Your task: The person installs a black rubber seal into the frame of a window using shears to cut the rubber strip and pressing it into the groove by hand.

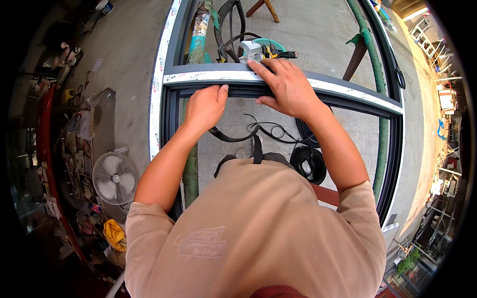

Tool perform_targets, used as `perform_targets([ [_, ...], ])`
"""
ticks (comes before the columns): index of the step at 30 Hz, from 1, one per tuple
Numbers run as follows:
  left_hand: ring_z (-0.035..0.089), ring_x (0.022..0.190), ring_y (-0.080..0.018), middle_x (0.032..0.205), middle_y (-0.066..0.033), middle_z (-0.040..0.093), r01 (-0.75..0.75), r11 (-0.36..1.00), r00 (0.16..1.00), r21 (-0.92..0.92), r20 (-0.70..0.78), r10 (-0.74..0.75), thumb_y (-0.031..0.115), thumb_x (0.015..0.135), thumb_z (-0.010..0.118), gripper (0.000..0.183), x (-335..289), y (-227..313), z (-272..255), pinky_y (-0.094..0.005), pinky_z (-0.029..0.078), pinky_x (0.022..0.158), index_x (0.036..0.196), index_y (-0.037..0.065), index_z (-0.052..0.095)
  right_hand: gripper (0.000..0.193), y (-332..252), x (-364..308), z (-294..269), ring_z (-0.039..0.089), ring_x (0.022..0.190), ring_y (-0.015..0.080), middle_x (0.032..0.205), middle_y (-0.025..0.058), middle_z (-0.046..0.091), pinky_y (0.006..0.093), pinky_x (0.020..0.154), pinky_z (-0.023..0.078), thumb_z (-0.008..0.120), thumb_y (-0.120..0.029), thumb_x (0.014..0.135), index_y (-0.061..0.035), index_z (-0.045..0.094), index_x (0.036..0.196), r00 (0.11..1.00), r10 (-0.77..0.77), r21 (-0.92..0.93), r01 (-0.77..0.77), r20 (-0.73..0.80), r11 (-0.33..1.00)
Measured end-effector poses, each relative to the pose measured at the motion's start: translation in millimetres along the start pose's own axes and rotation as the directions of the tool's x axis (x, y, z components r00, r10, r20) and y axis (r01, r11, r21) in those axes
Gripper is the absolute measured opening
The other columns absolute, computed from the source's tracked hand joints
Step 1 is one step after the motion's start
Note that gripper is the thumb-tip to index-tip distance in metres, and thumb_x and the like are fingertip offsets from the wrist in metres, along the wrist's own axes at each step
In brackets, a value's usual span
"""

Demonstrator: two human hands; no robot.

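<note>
A dark grey window or door frame with white printed protective film lies before me, its crossbar (pixel 233 75) running from side to side. My left hand (pixel 204 107) is closed at the bar's near edge, thumb pressed to the dark groove; what its fingers hold is hidden. My right hand (pixel 288 89) rests over the bar to the right, fingers stretched across the top and thumb apart below the near edge. Below the bar, a black flexible strip (pixel 231 138) hangs in a loop near my left forearm; its upper end is hidden.
Green pipes (pixel 191 171) support the frame. Beyond the bar are tools by a teal bowl (pixel 271 43). Coiled black strip (pixel 307 131) and a black bucket (pixel 308 163) are below. Left stand a white fan (pixel 115 178) and clutter. A wooden leg (pixel 355 58) stands right.
</note>
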State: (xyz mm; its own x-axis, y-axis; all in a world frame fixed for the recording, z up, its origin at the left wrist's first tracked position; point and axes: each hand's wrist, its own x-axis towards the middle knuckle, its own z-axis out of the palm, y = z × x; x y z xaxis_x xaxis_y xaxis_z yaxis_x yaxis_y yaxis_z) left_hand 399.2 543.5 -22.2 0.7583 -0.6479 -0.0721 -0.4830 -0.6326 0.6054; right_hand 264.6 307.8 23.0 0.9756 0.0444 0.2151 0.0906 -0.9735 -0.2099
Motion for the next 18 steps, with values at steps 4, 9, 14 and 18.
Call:
perform_targets([
  [4,0.074,0.094,-0.0529,0.094,-0.0279,0.077,0.004,0.999,1.0,-0.055,-0.012,-0.004,0.042,0.117,0.056,0.05,1.5,-5.4,4.8,-0.0585,0.056,0.085,0.101,-0.001,0.077,0.1,-19.7,29.6,22.0,0.066,0.13,0.0381,0.142,0.0175,0.067,0.0492,0.112,0.053,0.097,-0.041,0.084,-0.0126,0.052,0.17,0.997,-0.073,-0.005,0.073,-0.017,0.997],
  [9,0.074,0.092,-0.0507,0.093,-0.0266,0.078,0.029,0.994,0.999,-0.104,0.049,-0.024,0.041,0.116,0.057,0.05,3.4,-4.3,3.7,-0.0578,0.056,0.085,0.099,-0.001,0.079,0.098,-27.5,49.4,44.2,0.069,0.11,0.0321,0.12,0.013,0.068,0.044,0.095,0.058,0.094,-0.041,0.086,-0.0086,0.053,0.168,0.991,-0.121,-0.104,0.115,-0.053,0.988],
  [14,0.074,0.099,-0.055,0.101,-0.0316,0.078,0.002,0.991,0.997,-0.132,0.072,0.008,0.042,0.115,0.056,0.051,5.3,-11.4,1.4,-0.0622,0.057,0.093,0.107,-0.003,0.08,0.091,-25.6,53.6,46.5,0.07,0.106,0.0316,0.114,0.0128,0.068,0.0435,0.092,0.058,0.091,-0.035,0.088,-0.0083,0.054,0.167,0.988,-0.143,-0.137,0.134,-0.058,0.981],
  [18,0.072,0.114,-0.0537,0.12,-0.0326,0.078,0.114,0.981,0.987,-0.157,0.132,-0.094,0.044,0.116,0.057,0.052,-15.2,-4.8,-12.5,-0.0596,0.055,0.101,0.122,-0.004,0.075,0.094,-31.9,55.8,43.9,0.07,0.108,0.034,0.116,0.0145,0.069,0.0447,0.096,0.059,0.092,-0.031,0.087,-0.0101,0.053,0.169,0.992,-0.126,-0.098,0.122,-0.031,0.988],
])
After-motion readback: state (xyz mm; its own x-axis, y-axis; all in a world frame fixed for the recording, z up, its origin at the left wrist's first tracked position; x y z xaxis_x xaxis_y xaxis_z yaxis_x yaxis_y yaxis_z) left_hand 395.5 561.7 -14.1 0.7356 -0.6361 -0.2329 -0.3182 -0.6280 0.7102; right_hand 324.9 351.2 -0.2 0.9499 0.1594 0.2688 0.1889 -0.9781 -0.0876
